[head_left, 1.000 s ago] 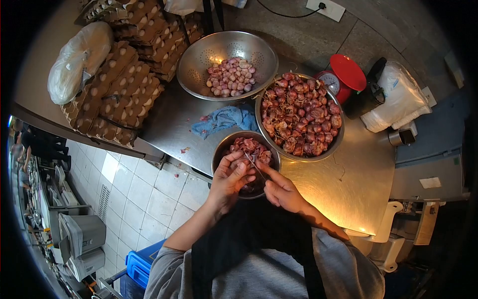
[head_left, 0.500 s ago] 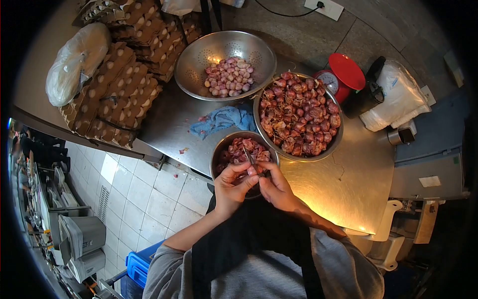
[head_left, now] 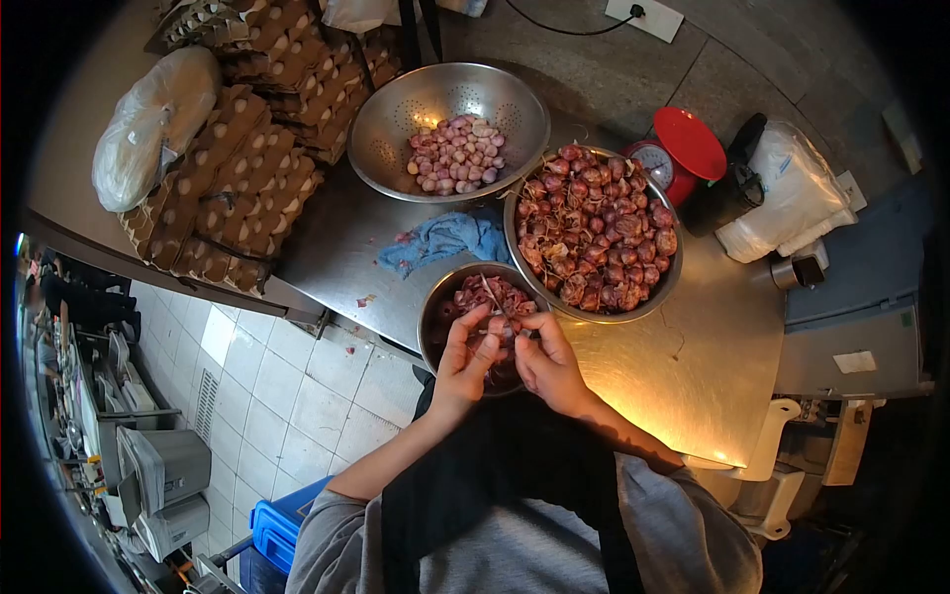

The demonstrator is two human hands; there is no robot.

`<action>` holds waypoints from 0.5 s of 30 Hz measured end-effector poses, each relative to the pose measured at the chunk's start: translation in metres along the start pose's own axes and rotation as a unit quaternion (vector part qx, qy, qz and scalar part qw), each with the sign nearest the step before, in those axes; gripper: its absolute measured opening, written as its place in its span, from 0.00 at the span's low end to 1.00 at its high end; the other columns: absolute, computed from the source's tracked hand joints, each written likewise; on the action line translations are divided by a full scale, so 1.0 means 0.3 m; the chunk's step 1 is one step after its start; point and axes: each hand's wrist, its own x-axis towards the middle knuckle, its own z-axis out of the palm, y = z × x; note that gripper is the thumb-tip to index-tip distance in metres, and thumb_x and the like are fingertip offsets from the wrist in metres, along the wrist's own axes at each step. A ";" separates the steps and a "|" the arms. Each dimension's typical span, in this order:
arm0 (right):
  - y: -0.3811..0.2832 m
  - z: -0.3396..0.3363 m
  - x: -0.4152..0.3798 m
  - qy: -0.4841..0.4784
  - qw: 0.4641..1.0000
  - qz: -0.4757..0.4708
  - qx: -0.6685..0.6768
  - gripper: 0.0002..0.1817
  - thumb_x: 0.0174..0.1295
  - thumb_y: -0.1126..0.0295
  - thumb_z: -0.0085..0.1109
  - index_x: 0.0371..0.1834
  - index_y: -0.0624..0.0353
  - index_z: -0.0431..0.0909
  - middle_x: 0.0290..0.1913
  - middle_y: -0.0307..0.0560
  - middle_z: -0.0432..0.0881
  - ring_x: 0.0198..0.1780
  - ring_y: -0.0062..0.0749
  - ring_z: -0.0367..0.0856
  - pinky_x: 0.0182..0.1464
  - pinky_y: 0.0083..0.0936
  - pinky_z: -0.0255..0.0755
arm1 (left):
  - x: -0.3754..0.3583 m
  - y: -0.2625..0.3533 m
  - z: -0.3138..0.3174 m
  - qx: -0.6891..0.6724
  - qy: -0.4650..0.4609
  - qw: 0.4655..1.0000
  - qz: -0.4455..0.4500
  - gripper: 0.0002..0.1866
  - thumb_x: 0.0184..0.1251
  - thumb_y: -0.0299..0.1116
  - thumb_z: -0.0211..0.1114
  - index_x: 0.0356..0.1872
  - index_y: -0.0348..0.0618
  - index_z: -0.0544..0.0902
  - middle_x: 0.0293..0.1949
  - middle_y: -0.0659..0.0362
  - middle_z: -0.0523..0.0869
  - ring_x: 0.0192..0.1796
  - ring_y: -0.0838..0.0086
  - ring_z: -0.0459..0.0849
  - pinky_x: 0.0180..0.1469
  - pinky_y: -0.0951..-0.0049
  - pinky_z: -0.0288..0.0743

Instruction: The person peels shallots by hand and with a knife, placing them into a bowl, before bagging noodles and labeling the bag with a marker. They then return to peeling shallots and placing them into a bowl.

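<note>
My left hand (head_left: 469, 358) is closed, pinching a small shallot (head_left: 507, 329) that its fingers largely cover. Close beside it, my right hand (head_left: 554, 366) is closed around a small knife (head_left: 491, 292), whose thin blade points up and away from me. Both hands are over a metal bowl (head_left: 426, 332) of reddish shallot skins (head_left: 503, 290). Just beyond on the right stands a larger bowl (head_left: 653, 309) heaped with unpeeled shallots (head_left: 599, 228). Peeled shallots (head_left: 455, 158) lie in a steel colander (head_left: 371, 163) at the back.
A blue cloth (head_left: 445, 241) lies on the steel table (head_left: 336, 257), near scraps of skin. Egg trays (head_left: 233, 198) are stacked at left under a plastic bag (head_left: 153, 129). A red scale (head_left: 688, 144) stands behind the large bowl. Tiled floor (head_left: 297, 366) shows below left.
My hands have shifted slightly, and the left fingers are now more upright around the shallot. The knife has tilted a little. Bowls and colander stay in place.
</note>
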 end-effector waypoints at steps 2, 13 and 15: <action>0.011 -0.003 -0.009 -0.021 0.999 0.024 0.038 0.06 0.69 0.64 0.38 0.46 0.47 0.58 0.14 0.36 0.58 0.12 0.16 0.54 0.13 0.11 0.50 | -0.001 0.003 -0.008 0.039 -0.007 0.999 0.004 0.22 0.64 0.27 0.57 0.57 0.37 0.62 0.48 0.58 0.74 0.49 0.78 0.73 0.54 0.77 0.67; -0.041 -0.068 0.001 0.023 0.984 0.120 0.133 0.10 0.69 0.65 0.39 0.51 0.49 0.59 0.14 0.34 0.58 0.12 0.12 0.52 0.13 0.10 0.49 | 0.001 0.065 -0.019 0.023 -0.046 0.998 -0.024 0.23 0.64 0.26 0.56 0.59 0.40 0.62 0.49 0.57 0.75 0.52 0.77 0.73 0.53 0.76 0.68; -0.056 -0.073 0.005 0.009 0.984 0.140 0.112 0.16 0.69 0.66 0.39 0.59 0.47 0.57 0.14 0.34 0.59 0.12 0.12 0.53 0.13 0.10 0.50 | -0.001 0.074 -0.019 0.017 -0.028 0.999 -0.042 0.22 0.65 0.27 0.55 0.59 0.41 0.63 0.48 0.59 0.75 0.52 0.77 0.73 0.52 0.76 0.68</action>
